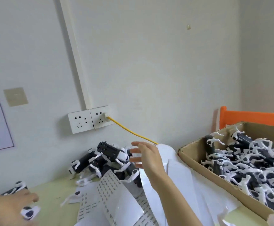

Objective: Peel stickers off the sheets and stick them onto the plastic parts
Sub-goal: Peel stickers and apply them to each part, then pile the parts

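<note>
Right hand (145, 154) outstretched, fingers spread, holding nothing; left hand (10, 207) grips 1 plastic part (30, 212)

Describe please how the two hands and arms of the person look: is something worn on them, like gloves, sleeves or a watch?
Both are bare. The right hand has no glove and no ring that shows, and its forearm is uncovered down to the frame's lower edge, with no sleeve, watch or bracelet. The left hand is blurred at the lower left corner; it also shows no glove, and its wrist is cut off by the frame.
</note>
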### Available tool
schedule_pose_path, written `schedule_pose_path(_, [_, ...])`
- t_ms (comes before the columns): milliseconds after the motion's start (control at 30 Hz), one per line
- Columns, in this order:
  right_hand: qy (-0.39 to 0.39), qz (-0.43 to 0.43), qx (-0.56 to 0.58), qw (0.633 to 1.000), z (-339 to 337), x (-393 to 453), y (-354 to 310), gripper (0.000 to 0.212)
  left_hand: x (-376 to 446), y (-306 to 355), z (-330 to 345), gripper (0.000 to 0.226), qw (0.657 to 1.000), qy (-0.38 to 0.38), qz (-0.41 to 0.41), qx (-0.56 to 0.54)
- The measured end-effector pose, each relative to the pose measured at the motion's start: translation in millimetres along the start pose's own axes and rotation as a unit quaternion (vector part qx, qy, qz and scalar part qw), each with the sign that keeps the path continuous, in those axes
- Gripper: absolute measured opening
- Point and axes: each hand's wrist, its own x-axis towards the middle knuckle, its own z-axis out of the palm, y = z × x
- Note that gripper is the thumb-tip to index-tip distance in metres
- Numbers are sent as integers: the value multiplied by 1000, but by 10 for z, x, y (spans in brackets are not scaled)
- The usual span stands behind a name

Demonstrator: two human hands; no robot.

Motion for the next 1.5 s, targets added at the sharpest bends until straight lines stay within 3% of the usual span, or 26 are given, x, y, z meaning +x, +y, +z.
schedule_pose_path(67, [-9, -11, -24, 1000, 51, -10, 28, 33, -25, -153, 32, 48, 998, 40, 50, 4])
schedule_pose_path(133, [-16, -20, -50, 998, 87, -12, 60, 32, -152, -137, -37, 60, 997, 17, 72, -4])
schedule_pose_path(267, [-30, -28, -97, 994, 179, -25, 131, 31, -219, -50, -75, 86, 999, -26, 18, -12])
schedule_pose_path(400, [-56, -33, -115, 991, 276, -41, 182, 31, -226, -57, -56, 49, 997, -78, -6, -27])
schedule_pose_path(500, [-69, -39, -125, 989, 317, -51, 194, 31, -207, -40, -60, 29, 998, -33, -7, -46])
schedule_pose_path(567, [-72, -42, -133, 988, 324, -48, 204, 31, -179, -15, -73, 26, 998, 0, -1, -65])
schedule_pose_path(667, [-81, -41, -143, 985, 345, -44, 223, 31, -183, 72, -126, 42, 993, -18, 17, -116])
schedule_pose_path(800, [-97, -43, -161, 981, 384, -36, 256, 31, -147, 190, -117, 19, 999, -20, 37, -29])
schedule_pose_path(900, [-115, -37, -170, 978, 408, -37, 273, 32, -138, 213, -127, 16, 999, -16, 24, -24])
schedule_pose_path(1033, [-137, -35, -183, 973, 444, -46, 304, 32, -123, 241, -292, 19, 983, 114, -31, -144])
schedule_pose_path(1100, [-149, -37, -191, 969, 454, -49, 324, 31, -119, 263, -407, 24, 946, 203, -67, -242])
schedule_pose_path(1167, [-154, -38, -195, 968, 457, -43, 335, 30, -125, 326, -521, 22, 890, 272, -101, -352])
schedule_pose_path(1333, [-170, -50, -213, 961, 478, -66, 322, 24, -152, 599, -616, 16, 720, 301, -136, -610])
schedule_pose_path(1400, [-181, -61, -223, 956, 506, -89, 323, 21, -196, 768, -561, 12, 636, 306, -149, -692])
schedule_pose_path(1500, [-202, -82, -214, 952, 586, -146, 325, 20, -311, 1084, -391, 8, 482, 304, -155, -807])
